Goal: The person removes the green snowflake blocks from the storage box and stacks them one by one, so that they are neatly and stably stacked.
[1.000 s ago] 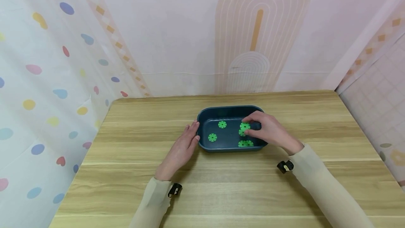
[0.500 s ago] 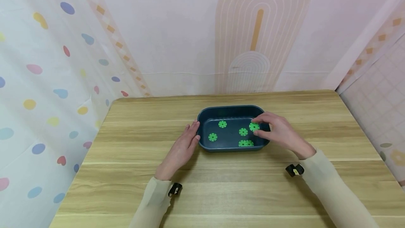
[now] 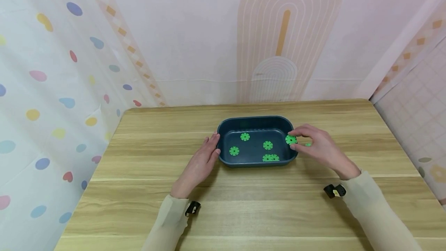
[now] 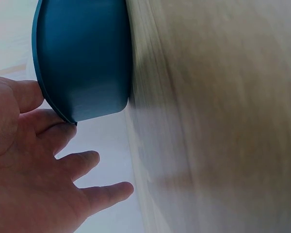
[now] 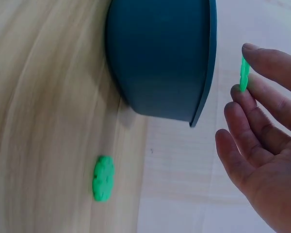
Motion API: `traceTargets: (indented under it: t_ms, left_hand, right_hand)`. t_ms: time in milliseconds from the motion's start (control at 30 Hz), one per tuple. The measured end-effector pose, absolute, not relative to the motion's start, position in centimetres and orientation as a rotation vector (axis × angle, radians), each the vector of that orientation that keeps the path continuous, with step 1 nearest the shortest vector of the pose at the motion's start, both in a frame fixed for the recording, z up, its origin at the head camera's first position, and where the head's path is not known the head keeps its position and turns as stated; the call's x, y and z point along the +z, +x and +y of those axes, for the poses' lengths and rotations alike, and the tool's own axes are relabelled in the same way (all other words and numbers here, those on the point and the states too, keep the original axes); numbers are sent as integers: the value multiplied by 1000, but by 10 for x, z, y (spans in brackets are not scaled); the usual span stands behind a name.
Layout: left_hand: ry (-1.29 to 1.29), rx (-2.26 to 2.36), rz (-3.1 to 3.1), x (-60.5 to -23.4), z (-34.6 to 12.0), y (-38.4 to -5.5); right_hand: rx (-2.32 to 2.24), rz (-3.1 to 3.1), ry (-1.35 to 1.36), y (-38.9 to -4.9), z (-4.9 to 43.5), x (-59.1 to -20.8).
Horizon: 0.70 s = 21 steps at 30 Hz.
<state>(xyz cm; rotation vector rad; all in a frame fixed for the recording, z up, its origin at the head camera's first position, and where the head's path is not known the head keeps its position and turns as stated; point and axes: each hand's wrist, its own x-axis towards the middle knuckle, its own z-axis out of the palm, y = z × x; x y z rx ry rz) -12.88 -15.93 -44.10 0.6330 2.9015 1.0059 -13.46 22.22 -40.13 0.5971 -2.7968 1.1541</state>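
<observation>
My right hand (image 3: 318,144) pinches a green notched plastic disc (image 3: 290,140) between thumb and fingers, above the right-hand rim of a dark blue oblong tray (image 3: 249,164). Seen from the right wrist, the disc (image 5: 244,74) is edge-on and raised higher than the rim. On the tray's floor lie several more such discs, among them one at the middle right (image 3: 267,145) and an overlapping pair by the near wall. My left hand (image 3: 198,164) rests with extended fingers against the tray's left end; from its wrist, the thumb and fingertips (image 4: 63,130) touch the rim.
Just right of the tray, another green disc (image 5: 103,178) lies on the wooden table (image 3: 244,212), mostly hidden by my right hand in the head view. A patterned curtain (image 3: 195,49) hangs behind the table and along the left side.
My right hand has lifted a disc from the tray's right part and carried it rightward to the rim. A disc on the table has come into sight beneath it. The left hand stays put.
</observation>
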Motion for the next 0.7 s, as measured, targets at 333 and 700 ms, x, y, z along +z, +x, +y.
traceTargets:
  t_ms: [333,700]
  left_hand:
    - [629,1032,2893,-440,-158,-129]
    - [636,1022,2893,-440,-158,-129]
  right_hand:
    - [1115,-2769,573,-130,238,-404]
    - [1113,-2793,500,-127,254,-408]
